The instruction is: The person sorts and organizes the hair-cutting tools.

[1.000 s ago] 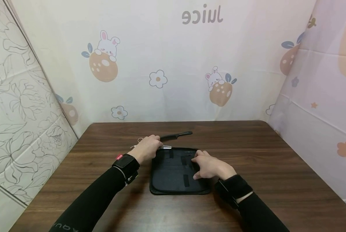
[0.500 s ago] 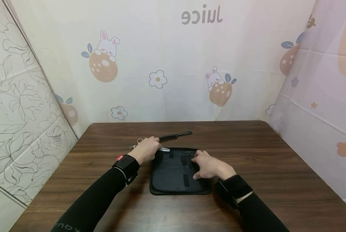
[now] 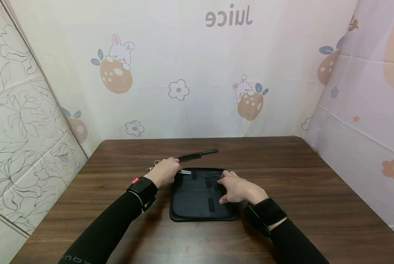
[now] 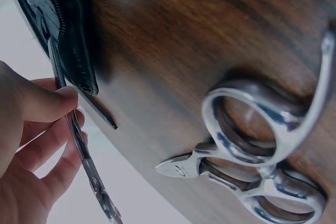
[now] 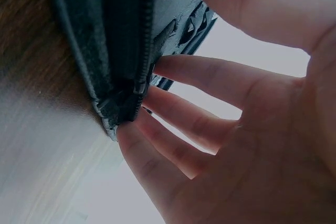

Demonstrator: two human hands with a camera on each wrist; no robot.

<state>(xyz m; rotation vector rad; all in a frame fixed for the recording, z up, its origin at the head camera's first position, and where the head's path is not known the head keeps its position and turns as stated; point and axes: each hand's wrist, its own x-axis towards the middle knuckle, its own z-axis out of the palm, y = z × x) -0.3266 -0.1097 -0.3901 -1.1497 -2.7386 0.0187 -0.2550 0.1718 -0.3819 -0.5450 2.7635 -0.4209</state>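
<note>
Slim metal scissors (image 3: 185, 172) reach over the top left of a black zip case (image 3: 198, 205). My left hand (image 3: 165, 171) pinches them between thumb and fingers. In the left wrist view, the scissors (image 4: 84, 150) slant through my fingertips, one end by the case (image 4: 73, 30). More steel scissors (image 4: 247, 140) with finger rings show beside them. My right hand (image 3: 241, 187) lies at the case's right side. In the right wrist view, that hand's fairly straight, spread fingers (image 5: 205, 77) touch the zipped edge (image 5: 147, 40); some tips are hidden behind it.
A black comb (image 3: 197, 155) lies behind the case, its left end near my left hand. Dark strips (image 3: 211, 205) cross the case's inner panel. The brown wooden table (image 3: 276, 165) ends at a patterned cloth backdrop (image 3: 200, 110).
My left hand and the scissors have shifted slightly left and toward me, so the metal end sits lower over the case's top left. My right hand has stayed in place.
</note>
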